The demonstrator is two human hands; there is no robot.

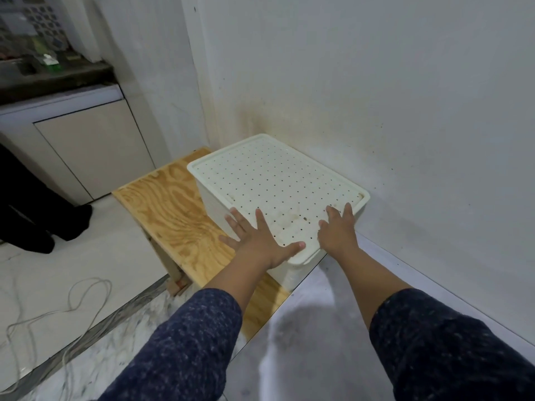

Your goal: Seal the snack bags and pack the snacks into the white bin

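The white bin [215,202] stands on a plywood board against the wall, covered by a white perforated lid [272,180]. My left hand [257,238] lies flat on the lid's near left corner, fingers spread, thumb along the front edge. My right hand [337,230] rests flat on the lid's near right part, fingers spread and pointing away. Neither hand holds anything. No snack bags show; the bin's inside is hidden by the lid.
The plywood board [165,209] runs left of the bin. A grey-white counter surface [312,328] lies below my arms. White wall [376,96] stands right behind the bin. A loose cable [72,308] lies on the floor at left, near a cabinet [92,146].
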